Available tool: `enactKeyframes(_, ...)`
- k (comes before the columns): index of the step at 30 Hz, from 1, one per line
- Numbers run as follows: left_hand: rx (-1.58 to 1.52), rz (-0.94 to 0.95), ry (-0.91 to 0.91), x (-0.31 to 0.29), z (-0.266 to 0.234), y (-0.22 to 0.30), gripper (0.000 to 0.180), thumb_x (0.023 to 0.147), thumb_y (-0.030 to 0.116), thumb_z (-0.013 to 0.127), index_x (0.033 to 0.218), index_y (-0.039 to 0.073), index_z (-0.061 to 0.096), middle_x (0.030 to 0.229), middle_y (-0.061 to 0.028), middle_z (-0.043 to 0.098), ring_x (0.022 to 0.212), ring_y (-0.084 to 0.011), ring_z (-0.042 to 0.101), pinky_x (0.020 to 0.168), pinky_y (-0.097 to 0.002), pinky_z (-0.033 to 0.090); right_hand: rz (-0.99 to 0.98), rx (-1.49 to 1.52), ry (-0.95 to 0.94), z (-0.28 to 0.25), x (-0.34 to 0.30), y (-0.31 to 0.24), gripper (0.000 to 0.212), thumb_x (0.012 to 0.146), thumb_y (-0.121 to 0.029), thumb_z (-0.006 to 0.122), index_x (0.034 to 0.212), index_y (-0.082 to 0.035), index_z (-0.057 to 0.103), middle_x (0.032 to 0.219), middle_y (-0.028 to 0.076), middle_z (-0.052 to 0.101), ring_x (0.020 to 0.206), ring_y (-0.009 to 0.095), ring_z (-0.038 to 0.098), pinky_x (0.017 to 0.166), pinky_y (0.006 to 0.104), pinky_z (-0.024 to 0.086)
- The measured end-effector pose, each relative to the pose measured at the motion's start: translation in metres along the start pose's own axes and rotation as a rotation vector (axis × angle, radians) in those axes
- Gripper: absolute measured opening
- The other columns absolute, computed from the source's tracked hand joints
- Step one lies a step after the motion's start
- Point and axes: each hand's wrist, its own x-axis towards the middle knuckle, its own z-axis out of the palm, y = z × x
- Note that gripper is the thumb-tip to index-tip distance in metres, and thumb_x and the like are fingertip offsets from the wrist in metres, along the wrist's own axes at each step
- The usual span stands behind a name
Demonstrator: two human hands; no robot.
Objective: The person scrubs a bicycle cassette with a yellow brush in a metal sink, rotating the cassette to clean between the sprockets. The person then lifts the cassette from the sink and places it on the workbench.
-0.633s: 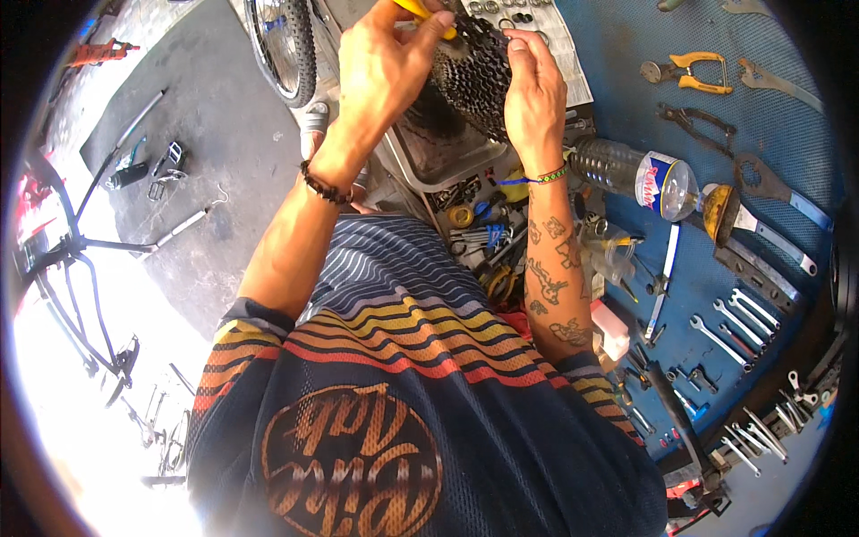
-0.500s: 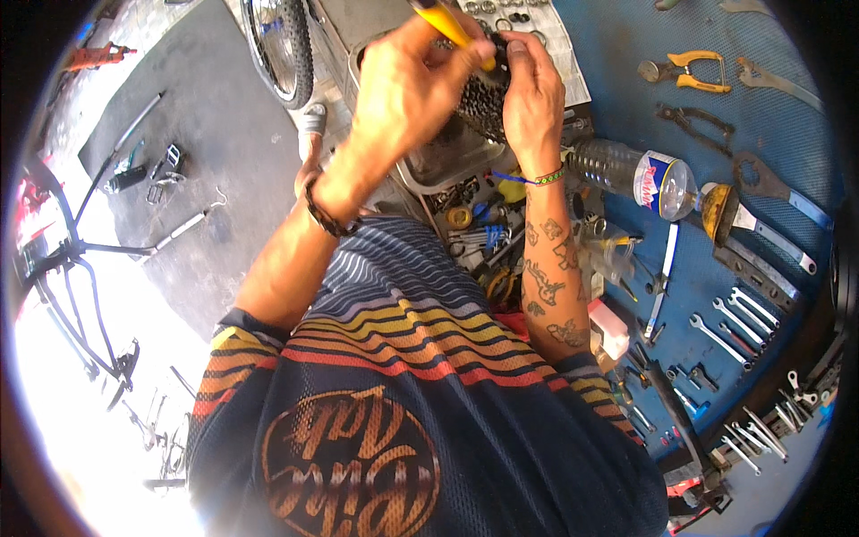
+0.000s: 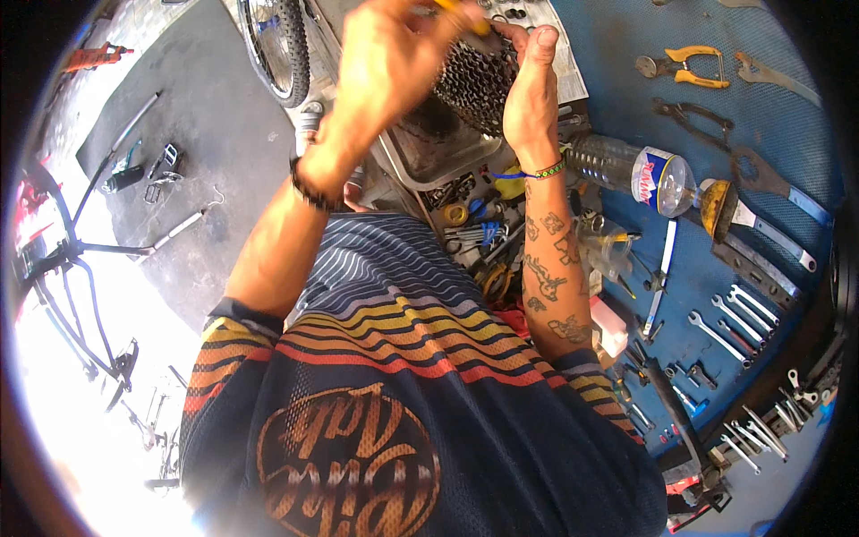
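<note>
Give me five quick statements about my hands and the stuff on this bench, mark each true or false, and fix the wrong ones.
1. The left hand holds a yellow-handled tool. True.
2. The right hand grips the clear bottle. False: it is at the sprocket cassette.
3. Yellow-handled pliers lie on the blue mat. True.
4. The metal tray is right of the clear bottle. False: it is left of it.
5. A dark bracelet circles the left wrist. True.

Open gap between the forearms (image 3: 279,242), cassette (image 3: 474,85) blocking its far end, bottle (image 3: 604,161) beside right hand (image 3: 531,106)
</note>
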Motion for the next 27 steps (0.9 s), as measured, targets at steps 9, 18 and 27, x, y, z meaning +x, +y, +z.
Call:
enactKeyframes(9, 0.047, -0.098, 0.102, 0.008, -0.005, -0.003, 0.012, 0.101, 0.004, 0.076, 0.112, -0.001, 0.073, 0.097, -0.0106, 0.08, 0.089, -0.0173, 0.076, 0.079, -0.032, 0.062, -0.095, -0.236, -0.018, 0.003, 0.004, -0.001, 0.105, 0.107, -0.082, 0.015, 0.137, 0.005, 0.066, 0.136, 0.015, 0.069, 0.133, 0.025, 0.06, 0.117, 0.0396, 0.041)
enactKeyframes(18, 0.171, -0.206, 0.238, 0.01, -0.042, -0.059, 0.027, 0.103, 0.024, 0.078, 0.116, 0.0, 0.074, 0.099, -0.0094, 0.082, 0.095, -0.014, 0.077, 0.082, -0.0301, 0.061, 0.0, -0.339, -0.024, -0.015, -0.008, 0.006, 0.044, 0.103, -0.026, 0.079, 0.133, 0.005, 0.069, 0.122, 0.01, 0.076, 0.106, 0.012, 0.064, 0.096, 0.0312, 0.052)
enactKeyframes(27, -0.014, -0.273, 0.355, -0.013, -0.041, -0.085, 0.027, 0.1, 0.02, 0.082, 0.119, 0.002, 0.074, 0.107, -0.0113, 0.081, 0.098, -0.0193, 0.079, 0.084, -0.0309, 0.064, 0.026, -0.169, 0.051, -0.027, -0.012, 0.022, 0.046, 0.099, -0.012, 0.079, 0.14, 0.003, 0.064, 0.135, 0.019, 0.073, 0.119, 0.021, 0.068, 0.105, 0.0363, 0.052)
